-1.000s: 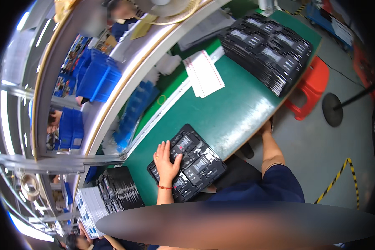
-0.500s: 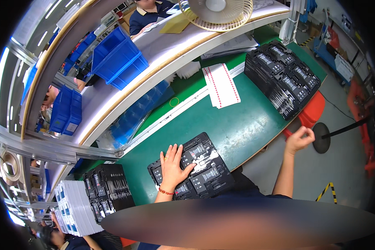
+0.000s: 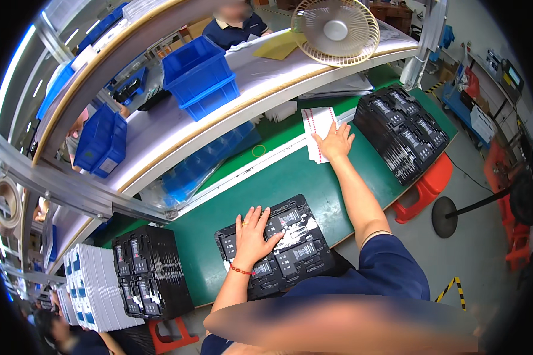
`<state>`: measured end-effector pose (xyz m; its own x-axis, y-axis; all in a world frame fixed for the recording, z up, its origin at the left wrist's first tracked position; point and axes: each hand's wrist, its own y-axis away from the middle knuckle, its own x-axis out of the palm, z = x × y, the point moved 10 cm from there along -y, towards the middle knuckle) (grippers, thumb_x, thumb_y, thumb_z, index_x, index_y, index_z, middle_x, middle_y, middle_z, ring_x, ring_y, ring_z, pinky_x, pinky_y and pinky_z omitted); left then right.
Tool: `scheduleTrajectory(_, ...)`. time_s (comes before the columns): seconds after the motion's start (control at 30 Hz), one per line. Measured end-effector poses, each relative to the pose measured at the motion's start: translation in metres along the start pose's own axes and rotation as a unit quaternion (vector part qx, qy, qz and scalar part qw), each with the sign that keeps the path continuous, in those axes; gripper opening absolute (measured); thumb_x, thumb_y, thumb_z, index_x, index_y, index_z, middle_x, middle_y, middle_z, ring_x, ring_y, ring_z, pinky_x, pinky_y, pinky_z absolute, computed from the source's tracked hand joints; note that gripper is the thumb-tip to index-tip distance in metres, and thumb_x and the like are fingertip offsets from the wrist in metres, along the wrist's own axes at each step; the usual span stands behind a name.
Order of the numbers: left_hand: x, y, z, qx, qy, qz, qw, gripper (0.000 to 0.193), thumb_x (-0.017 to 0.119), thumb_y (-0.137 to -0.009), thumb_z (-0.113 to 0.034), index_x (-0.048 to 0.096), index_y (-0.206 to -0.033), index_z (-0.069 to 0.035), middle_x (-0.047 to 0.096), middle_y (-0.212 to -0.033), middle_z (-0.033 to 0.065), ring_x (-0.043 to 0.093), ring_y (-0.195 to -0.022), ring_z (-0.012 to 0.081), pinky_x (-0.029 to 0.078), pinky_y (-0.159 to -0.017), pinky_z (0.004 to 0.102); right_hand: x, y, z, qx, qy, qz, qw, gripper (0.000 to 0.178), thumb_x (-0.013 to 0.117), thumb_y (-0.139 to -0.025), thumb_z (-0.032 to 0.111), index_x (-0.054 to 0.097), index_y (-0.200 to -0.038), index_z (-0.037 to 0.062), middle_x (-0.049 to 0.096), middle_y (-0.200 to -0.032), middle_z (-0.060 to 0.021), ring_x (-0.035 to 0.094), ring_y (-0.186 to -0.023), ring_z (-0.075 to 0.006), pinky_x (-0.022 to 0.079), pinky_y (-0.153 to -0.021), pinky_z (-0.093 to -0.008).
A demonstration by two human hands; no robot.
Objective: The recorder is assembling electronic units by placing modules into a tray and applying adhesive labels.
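Observation:
My left hand (image 3: pixel 254 239) lies flat with spread fingers on a black plastic tray (image 3: pixel 321 251) at the near edge of the green table. Moulded pockets in the tray hold flat black parts with printed labels, which look like battery packs (image 3: pixel 299 253). White pieces show near its middle; my left palm and fingers hide part of the tray. Farther off, my right hand (image 3: pixel 336 142) reaches out with fingers apart over white sheets (image 3: pixel 310 121) with rows of red marks. It covers their right side. Whether the fingertips press on the paper I cannot tell.
Stacks of black trays stand at the right (image 3: pixel 380 139) and left (image 3: pixel 169 278) of the table. White trays (image 3: pixel 103 284) are piled farther left. A raised shelf (image 3: pixel 266 89) carries blue bins (image 3: pixel 204 77) and a fan (image 3: pixel 337 35). A person (image 3: pixel 234 26) sits behind it.
My right hand has moved from beyond the table's right edge to the red-marked sheets, its curled fingers now spread. My left hand stays on the tray. The whole view has shifted slightly.

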<state>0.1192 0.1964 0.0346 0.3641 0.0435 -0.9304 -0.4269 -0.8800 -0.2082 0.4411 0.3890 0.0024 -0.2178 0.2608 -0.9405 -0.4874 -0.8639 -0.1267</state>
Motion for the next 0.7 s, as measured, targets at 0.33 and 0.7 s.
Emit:
scheduleTrajectory(0.33,0.003,-0.001,0.006,-0.010,0.015,0.013,1.000,0.076,0.072,-0.081,-0.052,0.052,-0.141,-0.010,0.050,-0.144,0.0189,0.040,-0.140,0.0346,0.022,-0.115,0.0569,-0.021,-0.008,-0.014,-0.036,-0.074,-0.123,0.989,0.069,0.079,-0.078,0.036,0.053,-0.135,0.0084,0.065,-0.123,-0.0154,0.052,-0.125,-0.0320,0.038,-0.096,-0.0493)
scheduleTrajectory(0.7,-0.035,0.008,0.043,-0.066,0.299,-0.176,0.936,0.081,0.081,-0.079,-0.026,0.042,-0.146,-0.004,0.053,-0.140,0.0216,0.048,-0.134,0.0342,0.035,-0.112,0.0462,-0.125,0.134,0.088,-0.471,-0.141,-0.278,0.825,0.041,0.071,-0.078,0.007,0.064,-0.119,0.0074,0.068,-0.114,-0.0105,0.063,-0.112,-0.0279,0.040,-0.101,-0.0484)
